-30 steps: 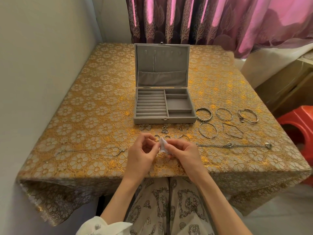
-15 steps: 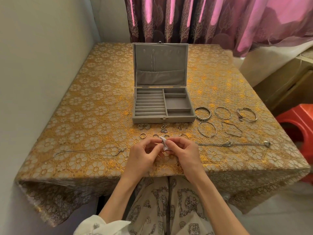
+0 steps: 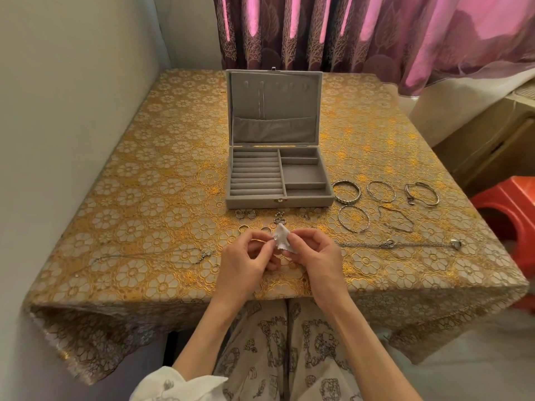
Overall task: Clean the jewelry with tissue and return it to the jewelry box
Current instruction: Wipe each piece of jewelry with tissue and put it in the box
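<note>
Just below the middle of the frame, our left hand [image 3: 249, 256] pinches a small silvery piece [image 3: 273, 238], too small to name, while our right hand [image 3: 314, 253] pinches the tissue [image 3: 282, 238] against it. Since a second ago the tissue has shifted from beside the piece to wrapped over it, so we judge the wiping is underway. Above them the jewelry box [image 3: 278, 198] stands open on the worktop [image 3: 144, 198] with its trays bare, and the bracelets [image 3: 346, 191] at right of centre wait uncleaned.
</note>
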Demonstrator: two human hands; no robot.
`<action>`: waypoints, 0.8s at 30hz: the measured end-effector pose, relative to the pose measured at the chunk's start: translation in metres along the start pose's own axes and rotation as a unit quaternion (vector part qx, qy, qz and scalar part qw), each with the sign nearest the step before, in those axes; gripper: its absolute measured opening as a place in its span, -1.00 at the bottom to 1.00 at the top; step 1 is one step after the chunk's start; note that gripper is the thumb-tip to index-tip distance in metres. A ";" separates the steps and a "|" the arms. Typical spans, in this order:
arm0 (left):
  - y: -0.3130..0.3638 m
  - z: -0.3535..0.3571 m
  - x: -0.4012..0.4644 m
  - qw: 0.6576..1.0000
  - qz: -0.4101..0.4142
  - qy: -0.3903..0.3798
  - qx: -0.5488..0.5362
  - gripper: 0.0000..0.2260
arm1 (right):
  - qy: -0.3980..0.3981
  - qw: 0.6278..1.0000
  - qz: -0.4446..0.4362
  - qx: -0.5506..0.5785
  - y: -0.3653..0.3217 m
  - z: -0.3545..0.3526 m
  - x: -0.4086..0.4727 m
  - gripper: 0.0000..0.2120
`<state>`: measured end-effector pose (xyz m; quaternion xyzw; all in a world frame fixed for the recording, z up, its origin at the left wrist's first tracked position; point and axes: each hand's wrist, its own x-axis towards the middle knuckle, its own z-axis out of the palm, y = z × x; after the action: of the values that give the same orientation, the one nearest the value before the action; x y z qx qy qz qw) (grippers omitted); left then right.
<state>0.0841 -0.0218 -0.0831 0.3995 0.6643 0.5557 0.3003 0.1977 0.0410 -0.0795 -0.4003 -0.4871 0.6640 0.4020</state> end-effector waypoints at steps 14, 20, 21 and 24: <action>-0.006 -0.003 0.004 0.999 0.012 -0.023 0.022 -0.95 | -0.097 0.975 -0.064 -0.190 0.003 -0.003 0.003 -0.92; -0.009 -0.006 0.007 0.998 0.038 -0.024 0.049 -0.98 | -0.095 0.957 -0.106 -0.254 0.013 0.000 0.004 -0.84; -0.008 -0.006 0.007 0.998 0.037 -0.024 0.043 -0.99 | -0.097 0.958 -0.104 -0.251 0.015 0.000 0.004 -0.84; -0.007 -0.006 0.006 0.998 0.037 -0.027 0.049 -0.96 | -0.111 0.957 -0.094 -0.250 0.015 -0.001 0.004 -0.85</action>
<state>0.0742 -0.0203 -0.0887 0.4529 0.6669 0.5227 0.2773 0.1948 0.0417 -0.0947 -0.3646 -0.7146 0.5202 0.2929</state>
